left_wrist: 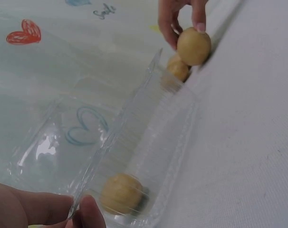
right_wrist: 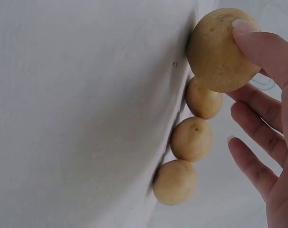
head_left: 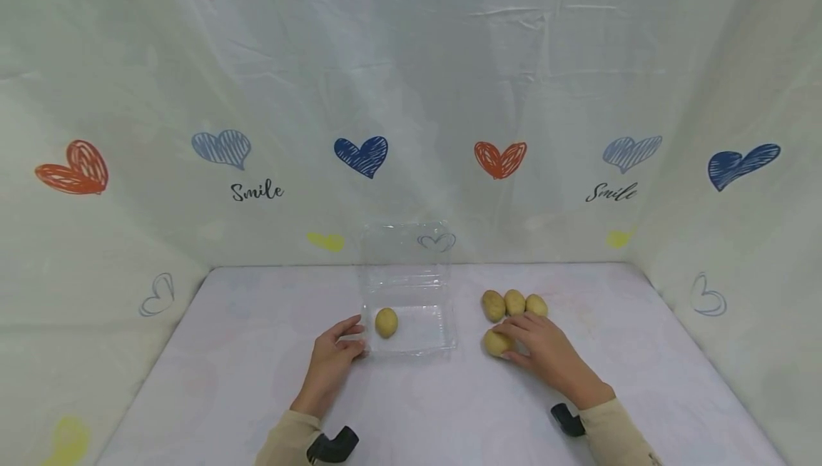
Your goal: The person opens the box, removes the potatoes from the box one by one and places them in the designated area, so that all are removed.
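A clear plastic clamshell box (head_left: 443,341) lies open mid-table, its lid (head_left: 404,252) standing up at the back, with one potato (head_left: 386,322) inside. My left hand (head_left: 356,341) pinches the box's left rim (left_wrist: 77,209); the inside potato (left_wrist: 121,192) shows through the wall. To the right, my right hand (head_left: 510,341) grips a potato (head_left: 496,342) between thumb and fingers; in the right wrist view this potato (right_wrist: 220,50) still touches the cloth. Behind it three more potatoes (head_left: 514,302) lie in a row (right_wrist: 191,139).
White cloth (head_left: 244,352) covers the table, and heart-printed fabric walls (head_left: 411,130) close in the back and both sides. Black wrist mounts (head_left: 330,444) sit on both sleeves near the front edge.
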The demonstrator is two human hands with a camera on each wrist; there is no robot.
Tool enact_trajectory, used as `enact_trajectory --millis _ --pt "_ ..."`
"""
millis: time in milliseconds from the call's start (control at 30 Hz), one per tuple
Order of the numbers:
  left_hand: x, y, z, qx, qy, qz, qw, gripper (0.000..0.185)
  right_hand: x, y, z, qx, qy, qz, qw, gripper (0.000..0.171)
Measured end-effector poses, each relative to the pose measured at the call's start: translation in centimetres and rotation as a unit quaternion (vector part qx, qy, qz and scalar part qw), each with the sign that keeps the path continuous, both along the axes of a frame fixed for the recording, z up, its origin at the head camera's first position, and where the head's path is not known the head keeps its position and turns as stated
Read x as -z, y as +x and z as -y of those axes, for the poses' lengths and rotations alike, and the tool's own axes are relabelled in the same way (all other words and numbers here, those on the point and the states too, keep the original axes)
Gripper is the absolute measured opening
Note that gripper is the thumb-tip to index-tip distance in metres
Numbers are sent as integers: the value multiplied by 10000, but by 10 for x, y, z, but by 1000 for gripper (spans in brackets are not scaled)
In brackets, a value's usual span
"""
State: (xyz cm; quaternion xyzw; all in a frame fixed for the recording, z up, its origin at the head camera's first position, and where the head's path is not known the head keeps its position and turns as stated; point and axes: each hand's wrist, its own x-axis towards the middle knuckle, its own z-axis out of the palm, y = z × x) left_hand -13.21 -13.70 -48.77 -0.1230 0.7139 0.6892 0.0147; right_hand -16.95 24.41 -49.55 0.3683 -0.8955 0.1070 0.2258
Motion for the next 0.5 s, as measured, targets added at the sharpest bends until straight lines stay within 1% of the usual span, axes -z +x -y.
enact_trajectory --millis 267,500 --pt "1 0 0 7 28 -19 10000 52 2 -2 -2 67 -52 -169 9998 57" --pt "-1 1 0 25 47 -81 10000 52 1 1 -1 42 -215 -137 9997 58"
